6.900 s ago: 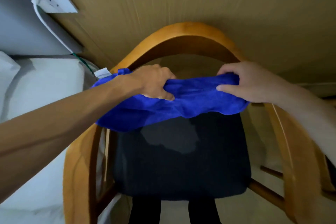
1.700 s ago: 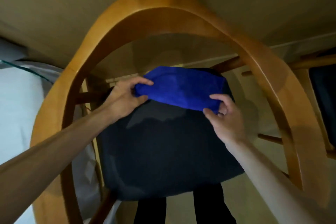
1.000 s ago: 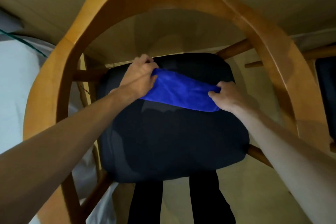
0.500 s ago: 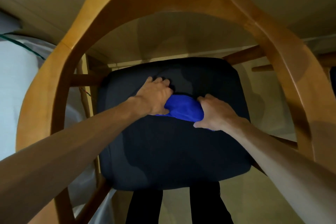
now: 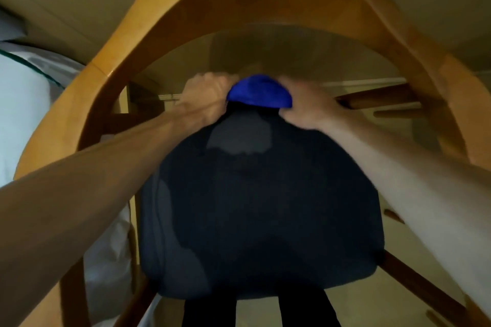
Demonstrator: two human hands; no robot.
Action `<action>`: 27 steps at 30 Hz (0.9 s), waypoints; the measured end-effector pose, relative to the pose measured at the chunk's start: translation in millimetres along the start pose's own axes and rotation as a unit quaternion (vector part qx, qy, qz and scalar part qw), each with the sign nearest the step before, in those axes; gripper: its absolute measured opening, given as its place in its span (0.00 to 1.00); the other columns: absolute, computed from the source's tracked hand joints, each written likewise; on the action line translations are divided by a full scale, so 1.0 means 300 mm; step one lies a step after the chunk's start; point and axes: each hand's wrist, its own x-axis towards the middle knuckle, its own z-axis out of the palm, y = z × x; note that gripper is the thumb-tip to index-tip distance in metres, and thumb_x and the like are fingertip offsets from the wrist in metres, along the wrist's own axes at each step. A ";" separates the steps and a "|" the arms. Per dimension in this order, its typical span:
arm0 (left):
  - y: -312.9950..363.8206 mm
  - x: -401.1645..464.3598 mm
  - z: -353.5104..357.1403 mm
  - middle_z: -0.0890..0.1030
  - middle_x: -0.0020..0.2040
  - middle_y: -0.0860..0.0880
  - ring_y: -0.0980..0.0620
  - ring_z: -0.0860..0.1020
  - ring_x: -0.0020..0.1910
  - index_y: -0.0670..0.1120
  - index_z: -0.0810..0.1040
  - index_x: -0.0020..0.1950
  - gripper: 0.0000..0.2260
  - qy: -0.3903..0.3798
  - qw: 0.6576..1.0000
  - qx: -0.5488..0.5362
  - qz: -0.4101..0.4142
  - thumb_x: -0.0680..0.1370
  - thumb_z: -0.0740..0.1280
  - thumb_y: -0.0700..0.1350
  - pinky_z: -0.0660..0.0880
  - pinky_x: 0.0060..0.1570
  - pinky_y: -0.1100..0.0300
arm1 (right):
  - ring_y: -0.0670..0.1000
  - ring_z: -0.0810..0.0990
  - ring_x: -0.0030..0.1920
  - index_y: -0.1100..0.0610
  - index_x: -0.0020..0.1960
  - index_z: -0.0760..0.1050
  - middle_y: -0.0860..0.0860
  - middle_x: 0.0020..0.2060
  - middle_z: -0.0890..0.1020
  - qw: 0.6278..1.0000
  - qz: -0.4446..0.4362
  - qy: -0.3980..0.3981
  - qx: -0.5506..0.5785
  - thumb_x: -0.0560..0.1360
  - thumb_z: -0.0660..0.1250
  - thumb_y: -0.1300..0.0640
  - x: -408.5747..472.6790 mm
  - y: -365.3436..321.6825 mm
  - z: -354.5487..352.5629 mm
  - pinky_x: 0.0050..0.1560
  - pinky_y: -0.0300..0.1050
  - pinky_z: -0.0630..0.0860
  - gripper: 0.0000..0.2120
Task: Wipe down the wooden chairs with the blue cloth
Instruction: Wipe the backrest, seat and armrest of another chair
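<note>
Here the wooden chair (image 5: 170, 5) fills most of the view: its curved back rail arches over both arms, and the two sides of the frame come down left and right, so the hands work inside this arch. The dark seat cushion (image 5: 255, 207) lies below the forearms. On the left, just outside the frame, there is white bedding (image 5: 24, 103). On the right, wooden rungs (image 5: 377, 98) cross behind the chair, near the right wrist. Below the front edge of the seat, two dark trouser legs (image 5: 210, 313) are visible, with pale floor (image 5: 366, 308) beside them.

The blue cloth (image 5: 259, 93) is bunched into a small lump at the far edge of the seat, under the top of the arch. Its longer side runs left to right, between the two hands. The left hand (image 5: 207, 93) grips its left end with curled fingers, and the right hand (image 5: 303, 103) grips the right end the same way. The picture is blurred, so single fingers are hard to tell apart. Open room remains between the hands and the back rail above.
</note>
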 end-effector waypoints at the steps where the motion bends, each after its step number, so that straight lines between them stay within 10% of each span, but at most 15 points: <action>1: 0.001 -0.026 0.041 0.80 0.50 0.48 0.48 0.78 0.46 0.50 0.73 0.60 0.17 -0.018 1.000 0.017 -0.009 0.75 0.65 0.35 0.71 0.42 0.55 | 0.58 0.75 0.63 0.52 0.70 0.70 0.54 0.64 0.78 1.000 -0.014 -0.005 0.000 0.72 0.69 0.60 -0.018 -0.004 0.055 0.63 0.52 0.72 0.27; 6: 0.026 -0.192 0.119 0.70 0.73 0.48 0.47 0.66 0.73 0.49 0.66 0.75 0.28 -0.028 0.999 0.043 -0.003 0.75 0.66 0.37 0.64 0.69 0.53 | 0.53 0.62 0.76 0.58 0.75 0.67 0.51 0.74 0.68 0.994 -0.035 0.035 0.095 0.75 0.65 0.68 -0.203 -0.009 0.236 0.77 0.49 0.56 0.29; 11: 0.148 -0.537 0.178 0.80 0.61 0.51 0.48 0.76 0.63 0.50 0.76 0.65 0.19 -0.124 0.983 0.110 0.083 0.74 0.69 0.42 0.77 0.56 0.53 | 0.49 0.54 0.78 0.57 0.75 0.66 0.48 0.75 0.65 0.989 -0.097 -0.075 0.083 0.70 0.63 0.72 -0.494 -0.046 0.386 0.78 0.43 0.47 0.34; 15: 0.129 -0.563 0.192 0.73 0.68 0.53 0.48 0.67 0.68 0.52 0.72 0.69 0.21 -0.152 0.979 0.080 0.111 0.75 0.64 0.46 0.65 0.66 0.53 | 0.42 0.45 0.78 0.54 0.77 0.64 0.45 0.77 0.62 0.978 -0.146 -0.138 0.061 0.75 0.63 0.70 -0.526 -0.031 0.373 0.78 0.45 0.47 0.32; 19: 0.077 -0.382 0.105 0.70 0.68 0.45 0.45 0.71 0.66 0.44 0.65 0.71 0.27 -0.073 0.997 -0.031 0.012 0.74 0.69 0.43 0.67 0.67 0.52 | 0.51 0.55 0.78 0.56 0.75 0.66 0.49 0.75 0.65 0.986 -0.159 -0.043 0.006 0.68 0.64 0.73 -0.326 -0.041 0.176 0.77 0.55 0.54 0.36; 23: -0.017 -0.127 -0.017 0.76 0.47 0.49 0.46 0.79 0.40 0.48 0.61 0.67 0.26 -0.019 0.991 -0.121 -0.054 0.73 0.68 0.36 0.79 0.40 0.48 | 0.54 0.57 0.78 0.48 0.75 0.67 0.47 0.76 0.66 0.992 -0.092 0.051 -0.063 0.74 0.65 0.68 -0.011 -0.067 0.018 0.74 0.61 0.56 0.32; 27: -0.068 -0.067 0.008 0.78 0.57 0.46 0.43 0.78 0.54 0.50 0.68 0.70 0.23 -0.052 0.995 0.043 -0.070 0.76 0.65 0.36 0.76 0.50 0.49 | 0.56 0.60 0.76 0.53 0.78 0.61 0.52 0.76 0.64 0.997 -0.035 -0.034 -0.055 0.75 0.64 0.67 0.095 -0.120 0.117 0.76 0.52 0.57 0.33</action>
